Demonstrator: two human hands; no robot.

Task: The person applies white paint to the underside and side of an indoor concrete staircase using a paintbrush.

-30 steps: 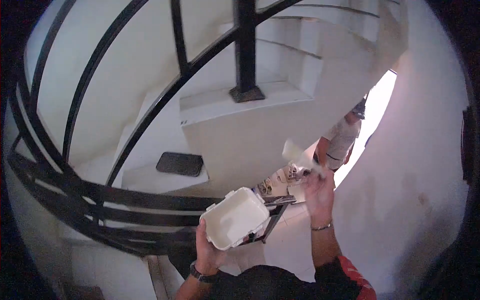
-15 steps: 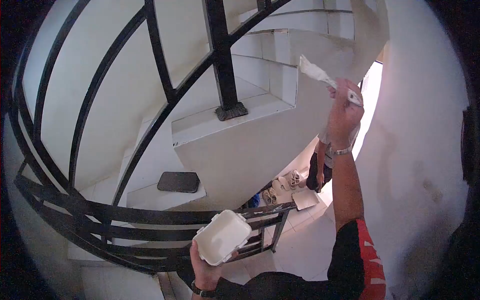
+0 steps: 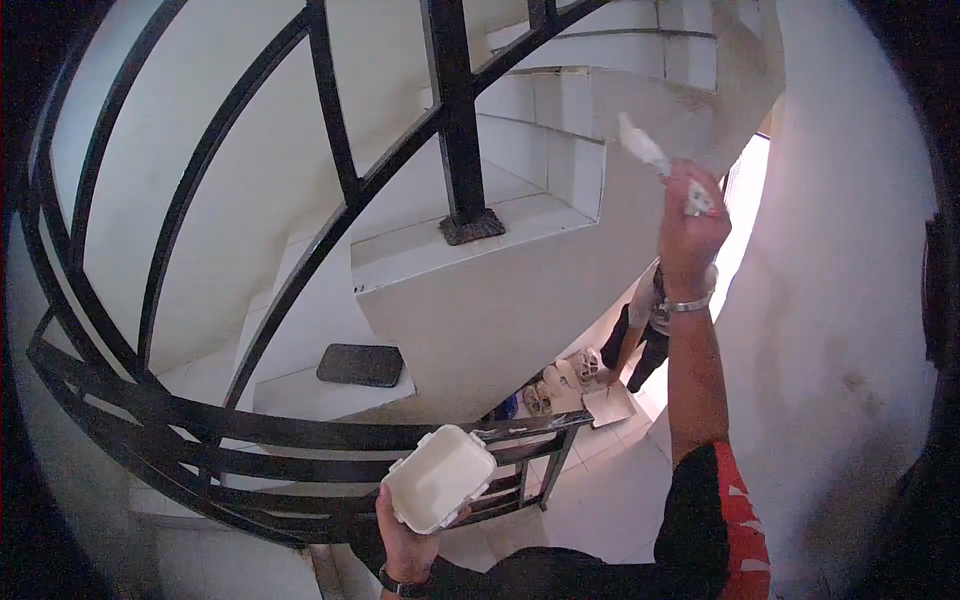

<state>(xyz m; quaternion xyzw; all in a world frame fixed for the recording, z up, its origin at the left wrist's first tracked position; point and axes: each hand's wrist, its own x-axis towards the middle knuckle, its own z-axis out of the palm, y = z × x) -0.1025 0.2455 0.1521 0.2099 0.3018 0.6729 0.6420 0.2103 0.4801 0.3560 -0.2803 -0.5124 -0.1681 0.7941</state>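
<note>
My right hand is raised at the upper right, its fingers closed round a paintbrush whose white-coated bristles point up and left, blurred, in front of the pale side of the staircase. Lower down, my left hand grips a white rectangular container from below and its left side. Some white stuff seems to lie inside it, though its level is hard to tell. The container is in front of the black railing.
A dark flat object lies on a step. A black post rises from the stairs. Below, another person bends near shoes and a flat pale piece. A wall stands on the right.
The brush and my right hand have shifted slightly, and the brush is now blurred. The person below has bent down, an arm reaching toward the flat piece.
</note>
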